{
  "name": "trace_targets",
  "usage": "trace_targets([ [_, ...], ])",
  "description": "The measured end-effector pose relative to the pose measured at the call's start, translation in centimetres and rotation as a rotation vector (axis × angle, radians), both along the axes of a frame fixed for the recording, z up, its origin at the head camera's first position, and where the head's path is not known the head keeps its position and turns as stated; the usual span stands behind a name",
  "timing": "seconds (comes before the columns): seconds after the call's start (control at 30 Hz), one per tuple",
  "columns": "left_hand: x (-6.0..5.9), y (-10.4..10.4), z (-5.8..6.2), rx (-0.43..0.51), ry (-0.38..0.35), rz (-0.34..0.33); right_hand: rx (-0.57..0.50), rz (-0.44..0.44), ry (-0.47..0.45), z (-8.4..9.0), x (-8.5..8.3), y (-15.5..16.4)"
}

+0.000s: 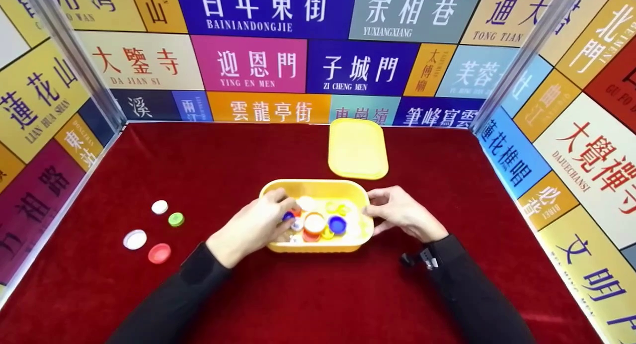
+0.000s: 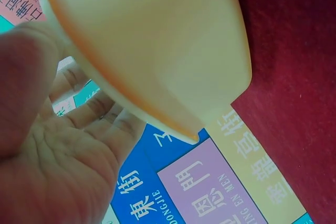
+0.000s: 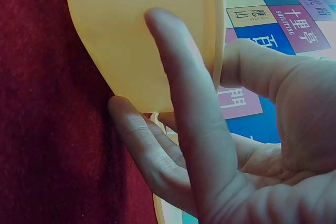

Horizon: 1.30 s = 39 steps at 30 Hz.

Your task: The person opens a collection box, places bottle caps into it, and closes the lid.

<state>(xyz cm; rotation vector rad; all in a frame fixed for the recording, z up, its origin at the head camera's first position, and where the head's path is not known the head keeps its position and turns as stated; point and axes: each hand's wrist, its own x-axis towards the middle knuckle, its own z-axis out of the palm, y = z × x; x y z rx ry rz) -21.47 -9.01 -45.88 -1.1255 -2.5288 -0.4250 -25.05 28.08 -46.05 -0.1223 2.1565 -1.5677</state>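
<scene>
A yellow plastic box (image 1: 318, 248) stands on the red cloth, holding several bottle caps, among them a blue cap (image 1: 337, 225) and an orange-and-white cap (image 1: 314, 223). My left hand (image 1: 259, 225) reaches over its left end and pinches another blue bottle cap (image 1: 287, 216) inside, beside a red one. The left wrist view shows the box's outer wall (image 2: 157, 35), which hides those fingertips. At the opposite end my right hand (image 1: 405, 212) grips the box, thumb at the rim and fingers along the outer wall (image 3: 126, 51).
Left of the box lie a white cap (image 1: 159, 207), a green cap (image 1: 176, 219), a pale purple-rimmed cap (image 1: 134, 239) and a red cap (image 1: 159, 253). A yellow lid (image 1: 357, 149) lies behind the box. Printed panels (image 1: 248, 65) border the table at back and sides.
</scene>
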Motion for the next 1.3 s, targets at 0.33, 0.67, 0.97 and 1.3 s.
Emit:
trace_targets([
  [0.33,-0.7,-1.4,1.1,0.028,-0.046,0.080,-0.007,-0.005,-0.003,0.0,0.0,0.0],
  [0.67,-1.7,-3.5,1.5,0.073,-0.088,0.173,-0.003,-0.006,-0.004,0.0,-0.1,-0.1],
  [0.97,-3.5,-6.9,1.1,0.109,-0.133,0.317,-0.011,0.001,-0.003,-0.2,-0.1,-0.1],
  [1.3,-5.2,-12.1,1.3,0.127,-0.278,0.499,-0.007,-0.001,0.004,-0.2,0.0,0.0],
])
